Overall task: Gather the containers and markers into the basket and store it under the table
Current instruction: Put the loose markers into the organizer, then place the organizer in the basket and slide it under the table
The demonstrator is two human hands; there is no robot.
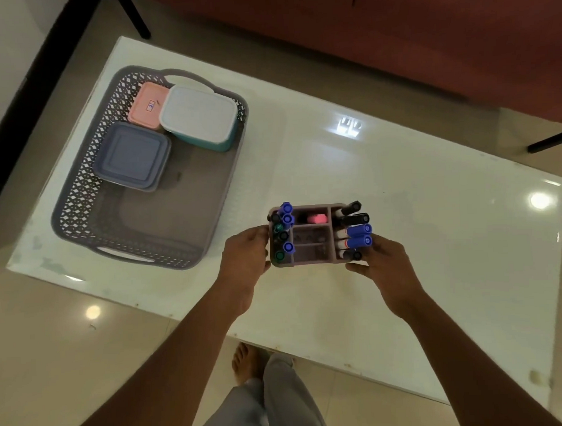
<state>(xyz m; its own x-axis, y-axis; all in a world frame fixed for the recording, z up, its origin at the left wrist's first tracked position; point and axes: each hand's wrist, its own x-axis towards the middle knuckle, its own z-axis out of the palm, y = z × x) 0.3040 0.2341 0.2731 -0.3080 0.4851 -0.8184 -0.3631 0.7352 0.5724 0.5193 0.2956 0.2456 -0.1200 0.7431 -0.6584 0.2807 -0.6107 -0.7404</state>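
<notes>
Left hand (246, 262), right hand (388, 266) grip marker caddy (311, 240) ends; long axis left-right.

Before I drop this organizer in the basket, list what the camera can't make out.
- Space under the table: head view, the tabletop hides it.
- Contents of the pink container, blue container and white-lidded container: head view, lids cover them.
- Label on the pink lid: too small to read.
- Left hand: fingers mostly hidden behind the marker organizer.
</notes>
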